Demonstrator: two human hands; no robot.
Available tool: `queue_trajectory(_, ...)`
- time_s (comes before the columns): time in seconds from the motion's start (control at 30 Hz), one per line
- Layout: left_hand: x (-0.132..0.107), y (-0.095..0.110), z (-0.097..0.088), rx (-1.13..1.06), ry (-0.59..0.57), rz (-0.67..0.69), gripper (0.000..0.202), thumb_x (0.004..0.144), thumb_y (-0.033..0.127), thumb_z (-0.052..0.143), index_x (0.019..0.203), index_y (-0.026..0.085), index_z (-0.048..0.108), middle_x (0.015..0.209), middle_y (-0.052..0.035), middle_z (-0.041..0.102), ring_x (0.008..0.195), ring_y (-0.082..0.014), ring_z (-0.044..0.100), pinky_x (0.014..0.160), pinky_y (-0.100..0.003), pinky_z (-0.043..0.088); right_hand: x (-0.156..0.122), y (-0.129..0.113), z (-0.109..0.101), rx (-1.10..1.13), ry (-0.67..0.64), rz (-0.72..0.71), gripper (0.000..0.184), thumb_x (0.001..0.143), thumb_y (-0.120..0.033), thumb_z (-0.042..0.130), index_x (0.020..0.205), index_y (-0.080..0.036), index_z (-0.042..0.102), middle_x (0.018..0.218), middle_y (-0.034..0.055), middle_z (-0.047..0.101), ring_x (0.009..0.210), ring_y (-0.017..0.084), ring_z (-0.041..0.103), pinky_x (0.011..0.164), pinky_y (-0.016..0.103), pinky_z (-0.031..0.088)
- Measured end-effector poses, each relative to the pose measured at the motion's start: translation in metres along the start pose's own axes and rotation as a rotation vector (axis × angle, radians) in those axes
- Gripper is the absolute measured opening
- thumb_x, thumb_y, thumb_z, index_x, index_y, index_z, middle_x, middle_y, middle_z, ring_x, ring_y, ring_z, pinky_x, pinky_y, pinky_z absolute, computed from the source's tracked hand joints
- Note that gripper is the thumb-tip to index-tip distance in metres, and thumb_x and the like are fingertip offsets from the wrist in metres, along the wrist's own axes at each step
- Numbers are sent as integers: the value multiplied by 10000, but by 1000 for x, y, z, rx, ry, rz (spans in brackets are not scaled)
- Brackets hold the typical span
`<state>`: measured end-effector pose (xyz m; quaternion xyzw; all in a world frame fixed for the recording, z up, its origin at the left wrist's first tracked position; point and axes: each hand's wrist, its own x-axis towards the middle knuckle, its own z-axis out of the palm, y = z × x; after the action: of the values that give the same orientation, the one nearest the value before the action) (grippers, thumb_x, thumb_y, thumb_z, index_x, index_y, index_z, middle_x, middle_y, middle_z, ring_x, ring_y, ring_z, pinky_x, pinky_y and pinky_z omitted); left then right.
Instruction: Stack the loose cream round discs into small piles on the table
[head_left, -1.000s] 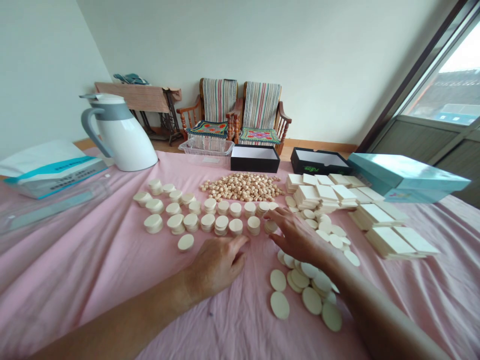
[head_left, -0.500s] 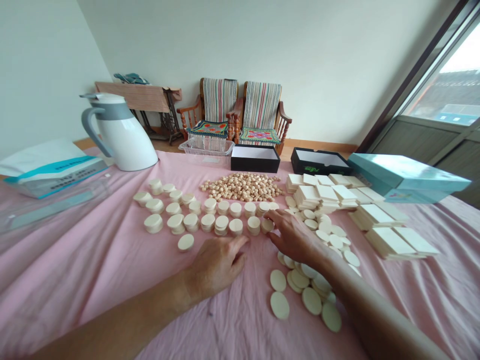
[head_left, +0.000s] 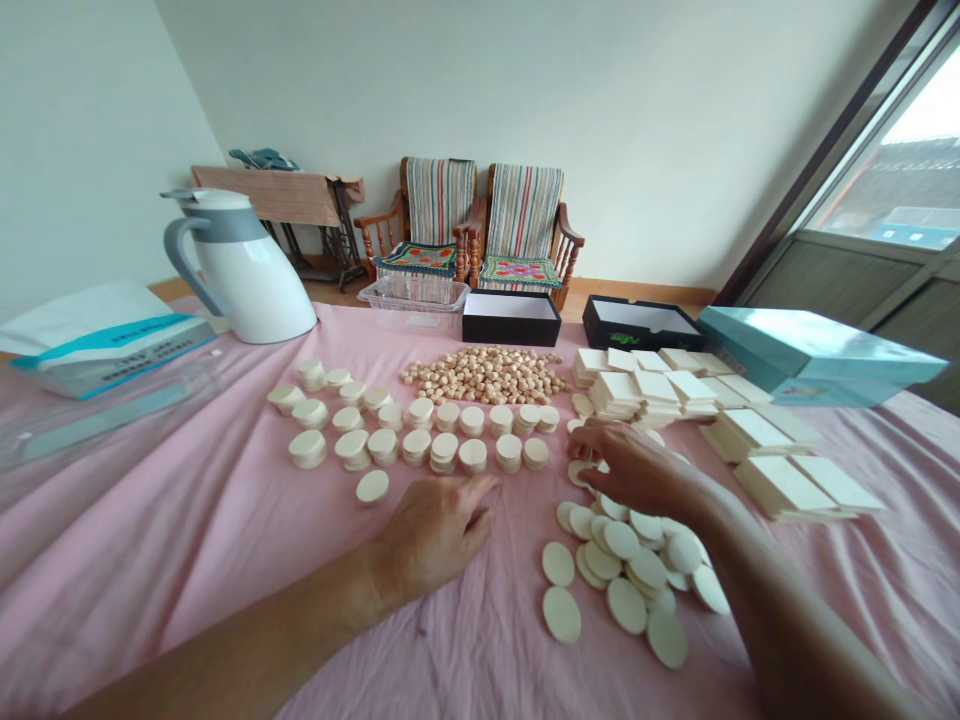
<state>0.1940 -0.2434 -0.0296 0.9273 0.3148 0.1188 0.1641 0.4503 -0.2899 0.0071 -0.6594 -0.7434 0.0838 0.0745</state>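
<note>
My left hand (head_left: 435, 525) rests on the pink cloth, thumb and forefinger apart, holding nothing I can see. Just beyond it stand rows of short stacks of round, pale wooden discs (head_left: 444, 452). A single disc (head_left: 373, 487) lies in front of the stacks. My right hand (head_left: 634, 462) hovers over a heap of loose discs (head_left: 621, 541), palm down with its fingers apart. Between its fingertips and thumb a loose disc (head_left: 578, 473) shows on the cloth. The hand covers part of the heap.
Small wooden pieces (head_left: 487, 375) are heaped behind the stacks. Rectangular wooden tiles (head_left: 780, 482) are piled at right, near a light blue box (head_left: 817, 345). Two black boxes (head_left: 510, 325) and a clear plastic tray (head_left: 412, 295) stand behind. At left are a white jug (head_left: 251, 280) and a plastic bag (head_left: 112, 335).
My right hand has moved right, from the end of the front row of stacks to the loose discs. The end stack is now uncovered. My left hand has stayed in place.
</note>
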Motion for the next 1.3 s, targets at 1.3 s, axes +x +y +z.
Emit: queue_trajectory(1.3, 0, 3, -3, -19, 5, -2, 272, 836, 178, 470, 1074, 213, 597, 788, -10, 685, 704, -159, 644, 632, -248, 428, 7, -23, 13, 134, 288, -81, 147, 764, -125, 530, 895, -176, 572, 888, 52, 566, 775, 155, 537, 701, 266, 396)
